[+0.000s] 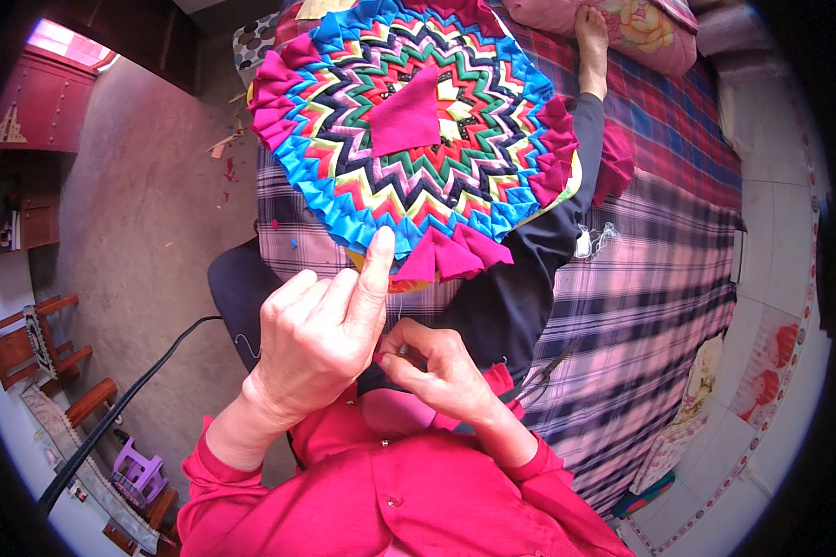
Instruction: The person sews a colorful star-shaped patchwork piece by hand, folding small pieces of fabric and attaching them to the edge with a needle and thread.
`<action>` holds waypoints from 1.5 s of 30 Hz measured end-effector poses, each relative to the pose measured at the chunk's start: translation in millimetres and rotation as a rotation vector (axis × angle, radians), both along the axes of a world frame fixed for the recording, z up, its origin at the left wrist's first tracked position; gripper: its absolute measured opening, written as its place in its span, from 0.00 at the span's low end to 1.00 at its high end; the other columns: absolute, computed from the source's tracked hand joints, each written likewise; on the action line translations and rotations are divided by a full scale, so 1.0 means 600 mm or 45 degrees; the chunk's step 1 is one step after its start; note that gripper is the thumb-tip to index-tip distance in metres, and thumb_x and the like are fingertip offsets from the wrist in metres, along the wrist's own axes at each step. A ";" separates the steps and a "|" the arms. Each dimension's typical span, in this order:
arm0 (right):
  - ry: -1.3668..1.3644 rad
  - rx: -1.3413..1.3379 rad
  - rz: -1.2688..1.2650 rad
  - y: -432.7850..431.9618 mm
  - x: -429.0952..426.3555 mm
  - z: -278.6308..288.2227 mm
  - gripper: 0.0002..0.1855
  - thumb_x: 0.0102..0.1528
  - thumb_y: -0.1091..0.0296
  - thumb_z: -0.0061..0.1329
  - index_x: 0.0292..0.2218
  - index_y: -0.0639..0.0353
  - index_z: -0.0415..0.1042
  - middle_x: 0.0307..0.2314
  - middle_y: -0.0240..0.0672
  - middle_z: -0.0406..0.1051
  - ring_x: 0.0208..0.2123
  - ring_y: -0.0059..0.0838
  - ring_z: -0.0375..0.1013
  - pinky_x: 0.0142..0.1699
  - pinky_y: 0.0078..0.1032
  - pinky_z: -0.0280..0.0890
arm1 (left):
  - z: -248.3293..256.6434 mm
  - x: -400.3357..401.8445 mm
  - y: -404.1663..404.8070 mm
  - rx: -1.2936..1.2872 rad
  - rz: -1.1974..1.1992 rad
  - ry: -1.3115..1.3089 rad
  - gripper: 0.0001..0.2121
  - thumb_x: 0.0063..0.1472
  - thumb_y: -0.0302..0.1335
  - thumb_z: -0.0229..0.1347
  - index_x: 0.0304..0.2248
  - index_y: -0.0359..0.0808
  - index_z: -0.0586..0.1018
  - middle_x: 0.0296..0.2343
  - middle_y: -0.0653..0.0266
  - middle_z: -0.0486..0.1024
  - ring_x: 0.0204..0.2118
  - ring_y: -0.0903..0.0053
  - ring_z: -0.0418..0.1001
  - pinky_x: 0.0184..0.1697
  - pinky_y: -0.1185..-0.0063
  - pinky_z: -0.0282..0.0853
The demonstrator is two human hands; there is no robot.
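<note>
A round patchwork piece of folded, zigzag fabric points (334, 202) lies before me, with blue and magenta folds around its rim. On its centre rests a loose magenta cloth piece (411, 115). My left hand (320, 320) is just below the near rim, its index finger extended towards the blue folds and its other fingers curled. Close beside it, my right hand (432, 362) pinches a small magenta bit of fabric between thumb and fingers; most of that bit is hidden. A thin thread runs between the hands and the patchwork's near edge.
Plaid cloth (599, 306) covers the bed under my legs. Dark scissors (554, 369) lie to the right of my right hand, and white thread (585, 242) lies farther up. Magenta cloth (614, 163) is beside my leg. A pink pillow (641, 31) is at the top, and fabric scraps (228, 167) are on the floor.
</note>
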State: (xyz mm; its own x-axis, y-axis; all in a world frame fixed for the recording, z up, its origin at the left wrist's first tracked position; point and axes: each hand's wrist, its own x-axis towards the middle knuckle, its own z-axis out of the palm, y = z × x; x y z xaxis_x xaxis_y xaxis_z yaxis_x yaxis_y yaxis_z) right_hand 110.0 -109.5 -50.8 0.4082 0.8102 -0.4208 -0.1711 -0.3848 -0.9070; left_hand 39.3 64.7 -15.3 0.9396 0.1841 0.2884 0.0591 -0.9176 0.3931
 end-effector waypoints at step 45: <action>0.071 -0.016 0.049 0.016 -0.005 0.004 0.06 0.55 0.74 0.51 0.33 0.69 0.71 0.21 0.41 0.72 0.25 0.20 0.69 0.32 0.25 0.67 | 0.009 0.005 0.000 -0.043 -0.037 0.023 0.24 0.53 0.23 0.57 0.50 0.19 0.73 0.16 0.67 0.67 0.15 0.78 0.64 0.21 0.78 0.61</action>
